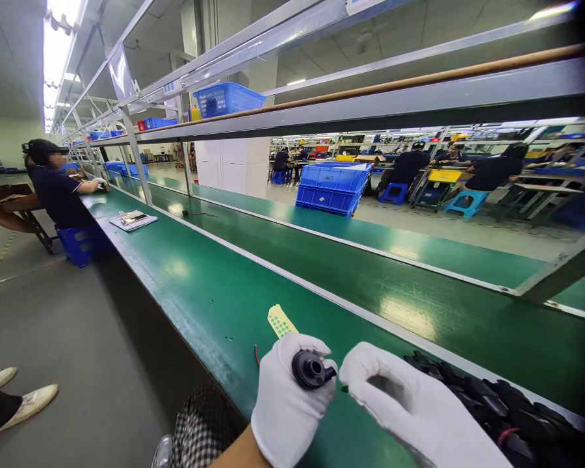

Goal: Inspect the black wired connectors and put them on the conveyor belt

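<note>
My left hand (292, 400), in a white glove, is wrapped round a black cylindrical part (314, 368) with a round hole in its end and a small side spout. Just to its right, my right hand (400, 396), also white-gloved, has thumb and forefinger pinched together. A tiny green bit (344, 389) shows at those fingertips. Behind my left hand lies a pale yellow sheet (281, 321) with green dots, on the green bench (214, 279). A thin red wire (257, 354) shows beside my left hand.
Many black parts (497, 403) lie in a row at the right. A clipboard with papers (133, 221) rests farther left on the bench. Blue crates (331, 188) stand across the bench, under a metal shelf (370, 104). A person (61, 188) sits at the far left.
</note>
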Demonstrator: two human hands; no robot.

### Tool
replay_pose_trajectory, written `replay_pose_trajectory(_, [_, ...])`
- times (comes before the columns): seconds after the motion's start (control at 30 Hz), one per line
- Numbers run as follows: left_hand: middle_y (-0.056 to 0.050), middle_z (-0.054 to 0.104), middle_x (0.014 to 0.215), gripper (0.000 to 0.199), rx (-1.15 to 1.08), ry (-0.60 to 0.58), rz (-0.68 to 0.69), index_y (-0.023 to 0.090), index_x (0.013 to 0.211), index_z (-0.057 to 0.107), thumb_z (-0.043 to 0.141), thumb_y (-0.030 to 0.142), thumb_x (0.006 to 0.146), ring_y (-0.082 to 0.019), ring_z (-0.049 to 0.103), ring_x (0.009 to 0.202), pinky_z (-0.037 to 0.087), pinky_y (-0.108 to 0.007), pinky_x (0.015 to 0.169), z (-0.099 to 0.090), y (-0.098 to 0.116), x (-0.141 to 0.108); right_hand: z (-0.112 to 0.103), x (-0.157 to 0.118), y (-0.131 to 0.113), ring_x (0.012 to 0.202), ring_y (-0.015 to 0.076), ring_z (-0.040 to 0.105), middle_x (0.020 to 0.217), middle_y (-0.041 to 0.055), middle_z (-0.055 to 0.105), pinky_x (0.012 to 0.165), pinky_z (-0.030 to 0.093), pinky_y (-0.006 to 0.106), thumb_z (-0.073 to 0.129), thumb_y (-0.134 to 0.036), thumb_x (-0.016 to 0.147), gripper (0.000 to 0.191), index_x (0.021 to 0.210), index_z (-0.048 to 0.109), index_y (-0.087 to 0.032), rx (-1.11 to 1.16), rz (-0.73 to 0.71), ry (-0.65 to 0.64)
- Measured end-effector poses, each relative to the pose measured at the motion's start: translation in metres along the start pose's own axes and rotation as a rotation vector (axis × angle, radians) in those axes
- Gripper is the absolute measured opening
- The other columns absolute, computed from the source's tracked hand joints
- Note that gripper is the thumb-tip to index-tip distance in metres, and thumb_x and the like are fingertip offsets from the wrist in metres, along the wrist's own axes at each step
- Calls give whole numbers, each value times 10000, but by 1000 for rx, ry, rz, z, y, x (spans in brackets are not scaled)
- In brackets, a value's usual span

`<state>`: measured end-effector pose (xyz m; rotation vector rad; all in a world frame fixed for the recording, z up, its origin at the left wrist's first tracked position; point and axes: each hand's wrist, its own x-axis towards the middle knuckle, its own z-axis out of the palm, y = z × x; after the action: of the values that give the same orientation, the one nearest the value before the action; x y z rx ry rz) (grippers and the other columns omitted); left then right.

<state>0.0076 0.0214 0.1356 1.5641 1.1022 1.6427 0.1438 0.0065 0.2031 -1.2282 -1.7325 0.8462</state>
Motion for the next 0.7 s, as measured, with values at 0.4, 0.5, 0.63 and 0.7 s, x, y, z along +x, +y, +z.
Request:
replay_pose_trajectory(0.4, [8, 651, 740, 102, 221, 93, 172, 211, 837, 590, 612, 142, 765, -134, 615, 663, 499, -245, 648, 5, -9, -3, 9, -5, 17, 634, 157, 617, 674, -10, 612, 577, 540, 198, 507, -251, 848, 185, 676, 574, -235, -206, -147, -7])
replay_pose_trajectory(0.5, [-1, 641, 749, 76, 226, 80, 158, 209, 847, 582, 606, 165, 789, -144, 609, 671, 502, -264, 657, 5, -11, -5, 11, -4, 16, 622, 144, 613, 672, -20, 609, 574, 539, 181, 510, -237, 844, 180, 672, 563, -237, -244, -170, 24])
replay_pose_trajectory(0.63, [-2, 630, 747, 49, 243, 76, 151, 212, 841, 578, 611, 194, 810, -148, 598, 678, 495, -270, 659, 6, -9, -6, 11, -4, 17, 623, 133, 617, 677, -31, 615, 578, 536, 168, 513, -244, 858, 181, 683, 561, -240, -257, -184, 28])
replay_pose_trajectory(0.7, [1, 626, 743, 49, 244, 76, 152, 215, 843, 575, 609, 196, 813, -148, 593, 681, 491, -269, 661, 7, -7, -7, 12, -6, 19, 616, 132, 618, 680, -33, 619, 572, 535, 171, 511, -249, 863, 185, 684, 557, -241, -270, -198, 54])
